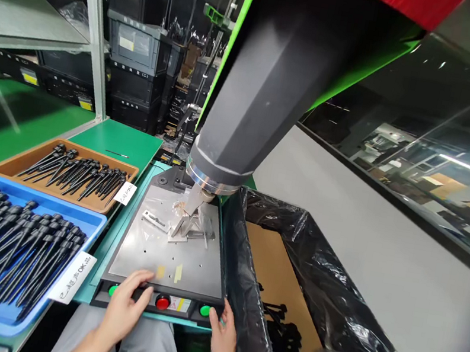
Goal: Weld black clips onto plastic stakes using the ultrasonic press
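My left hand rests over the front edge of a bench machine's base, fingers apart, beside the left green button. At the right corner, my right hand has its thumb near the right green button and its fingers along the base's side. Neither hand holds anything that I can see. Between them is a red button. On the metal base plate, a small clamped fixture sits under the tip of the machine head. What lies in the fixture is too small to tell.
Left of the machine, a blue tray and a brown tray hold many black rod-like parts with wide heads. At the right, a bin lined with black plastic has cardboard and black parts inside. Stacked crates stand behind.
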Demonstrator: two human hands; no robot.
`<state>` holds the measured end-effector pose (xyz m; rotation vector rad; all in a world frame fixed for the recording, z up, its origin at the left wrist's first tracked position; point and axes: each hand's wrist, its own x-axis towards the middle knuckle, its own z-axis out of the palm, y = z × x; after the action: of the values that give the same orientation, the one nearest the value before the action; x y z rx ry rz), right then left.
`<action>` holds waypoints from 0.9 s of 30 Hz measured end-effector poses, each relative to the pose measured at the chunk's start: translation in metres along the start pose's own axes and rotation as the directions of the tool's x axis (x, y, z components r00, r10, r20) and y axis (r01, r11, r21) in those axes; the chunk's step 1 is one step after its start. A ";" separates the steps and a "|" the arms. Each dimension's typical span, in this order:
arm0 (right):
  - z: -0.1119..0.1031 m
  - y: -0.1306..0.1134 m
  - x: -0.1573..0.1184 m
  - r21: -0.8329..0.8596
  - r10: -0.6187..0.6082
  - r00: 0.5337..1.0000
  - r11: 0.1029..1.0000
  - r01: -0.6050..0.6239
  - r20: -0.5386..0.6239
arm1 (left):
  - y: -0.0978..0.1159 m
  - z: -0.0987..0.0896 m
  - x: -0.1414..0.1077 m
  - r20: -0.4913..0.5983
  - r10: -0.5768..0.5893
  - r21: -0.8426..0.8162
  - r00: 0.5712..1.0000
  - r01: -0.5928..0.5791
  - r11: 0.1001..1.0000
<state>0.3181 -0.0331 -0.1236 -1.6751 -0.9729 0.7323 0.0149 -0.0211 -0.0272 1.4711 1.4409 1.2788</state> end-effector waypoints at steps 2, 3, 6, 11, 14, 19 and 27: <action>0.001 -0.009 0.002 0.041 0.046 0.999 0.998 -0.046 -0.005 | 0.010 0.017 0.022 0.109 -0.100 -0.174 0.989 0.118 0.978; 0.001 -0.014 0.002 0.056 0.055 0.998 0.997 -0.054 -0.010 | 0.014 0.024 0.034 0.129 -0.114 -0.217 0.985 0.140 0.966; 0.003 -0.028 0.001 0.094 0.021 0.998 0.995 -0.016 -0.053 | 0.020 0.045 0.065 0.048 -0.056 -0.226 0.997 0.066 0.972; 0.002 -0.036 -0.005 0.110 -0.012 0.999 0.994 0.017 -0.053 | 0.009 0.065 0.095 -0.044 -0.033 -0.055 0.998 0.030 0.998; -0.001 -0.035 -0.007 0.106 -0.009 0.999 0.994 0.014 -0.048 | 0.002 0.066 0.108 -0.074 -0.109 -0.006 0.991 0.109 0.994; -0.003 -0.045 -0.009 0.061 -0.083 0.993 0.994 0.088 -0.087 | 0.014 0.051 0.125 -0.146 -0.071 -0.072 0.987 0.061 0.996; 0.037 -0.092 0.001 0.151 -0.174 0.984 0.974 0.168 0.027 | 0.046 0.057 0.138 -0.134 -0.245 -0.471 0.960 0.156 0.868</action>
<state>0.2642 -0.0008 -0.0465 -1.4332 -1.0509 0.7075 0.0672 0.1164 0.0254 0.8812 1.2549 1.5271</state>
